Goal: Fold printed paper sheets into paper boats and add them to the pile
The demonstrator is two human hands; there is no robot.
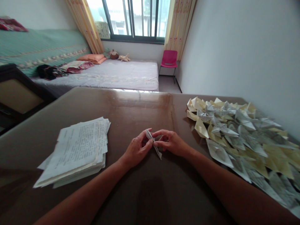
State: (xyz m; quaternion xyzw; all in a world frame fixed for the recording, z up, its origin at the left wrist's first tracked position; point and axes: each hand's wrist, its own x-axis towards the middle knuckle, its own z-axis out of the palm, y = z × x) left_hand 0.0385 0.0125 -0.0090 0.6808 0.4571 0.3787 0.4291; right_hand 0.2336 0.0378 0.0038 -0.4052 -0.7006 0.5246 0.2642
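Between my two hands is a small folded paper boat [157, 150], narrow and slanted, with its lower tip pointing down toward me. My left hand [138, 148] pinches its left side between thumb and fingers. From the other side, my right hand [170, 142] grips the boat near its middle, thumb and forefinger closed on the paper. Both hands are just over the brown tabletop [131, 109]. Part of the boat is hidden behind the fingers.
A stack of printed sheets [79, 147] lies on the left of the table. Many folded paper boats [220, 150], white and yellowish, cover the right side. Beyond the table are a bed [126, 73], a pink chair [169, 59] and a window. A dark wooden chair [21, 90] stands at left.
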